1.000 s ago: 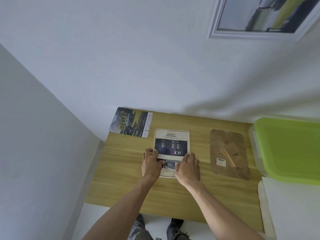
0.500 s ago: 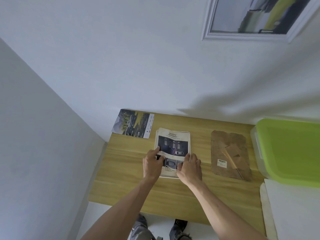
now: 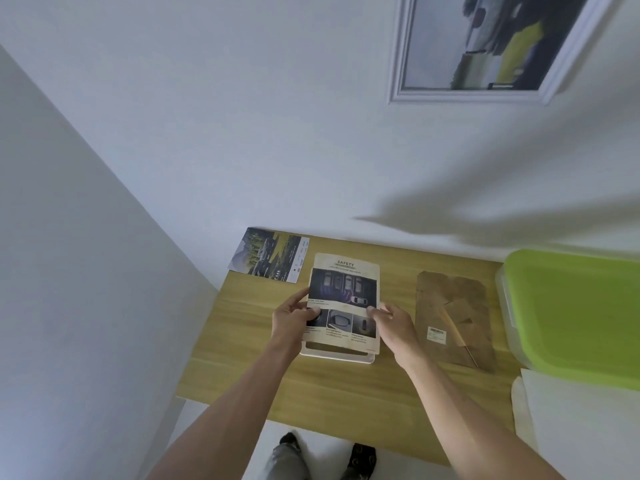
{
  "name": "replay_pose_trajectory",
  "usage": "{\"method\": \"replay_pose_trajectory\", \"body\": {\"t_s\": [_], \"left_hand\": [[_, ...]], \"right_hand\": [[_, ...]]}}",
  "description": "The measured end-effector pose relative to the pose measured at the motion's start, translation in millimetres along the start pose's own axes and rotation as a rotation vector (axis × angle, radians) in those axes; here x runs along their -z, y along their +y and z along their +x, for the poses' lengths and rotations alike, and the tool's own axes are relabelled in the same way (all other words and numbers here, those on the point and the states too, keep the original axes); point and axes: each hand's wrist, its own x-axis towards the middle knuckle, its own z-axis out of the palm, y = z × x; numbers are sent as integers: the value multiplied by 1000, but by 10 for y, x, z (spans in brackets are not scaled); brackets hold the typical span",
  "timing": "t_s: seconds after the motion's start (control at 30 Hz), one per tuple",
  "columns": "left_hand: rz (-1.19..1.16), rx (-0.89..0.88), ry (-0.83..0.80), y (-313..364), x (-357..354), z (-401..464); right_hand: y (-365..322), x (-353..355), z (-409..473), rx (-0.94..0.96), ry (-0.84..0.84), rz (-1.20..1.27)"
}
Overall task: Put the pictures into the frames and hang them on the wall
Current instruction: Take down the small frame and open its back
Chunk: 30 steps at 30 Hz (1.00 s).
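The sheet (image 3: 343,299) is looking thin and floppy, and it is being held only at its side edges — so the likeliest trouble is that it is going to bow or crease in the middle, or catch a corner on the lip of the frame (image 3: 337,355) instead of dropping flat into the recess. If the two hands are pulling unevenly, it may also be going in skewed, leaving a gap down one side.

The left hand (image 3: 289,322) is pinching the sheet's left edge, thumb lying on the printed face and fingers reaching up along the edge. The right hand (image 3: 394,323) is gripping the right edge in the same way, thumb on top. The sheet is sitting between the two hands, above the frame, whose near white rail is showing just below the sheet's lower edge; whether the far end is touching the frame I cannot tell.

The backing (image 3: 453,320) is lying on the desk (image 3: 346,403) to the right, apart from both hands — not yet needed. A second picture (image 3: 270,254) is waiting at the far left corner.
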Motion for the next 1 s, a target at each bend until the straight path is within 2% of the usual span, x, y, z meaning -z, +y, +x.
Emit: {"method": "replay_pose_trajectory", "body": {"t_s": [0.1, 0.17, 0.37, 0.6, 0.8, 1.0], "left_hand": [[41, -11, -32, 23, 11, -27], [127, -34, -66, 41, 25, -13], [425, -86, -202, 56, 11, -4], [478, -88, -320, -170, -240, -222], [588, -85, -377, -453, -672, -511], [720, -3, -455, -855, -1213, -882]], "right_hand": [[-53, 59, -26, -14, 18, 154], [-99, 92, -70, 17, 47, 161], [-6, 219, -254, 47, 116, 70], [308, 569, -469, 55, 188, -51], [647, 1083, -671, -13, 194, -103], [1123, 1755, -854, -80, 144, -248]]}}
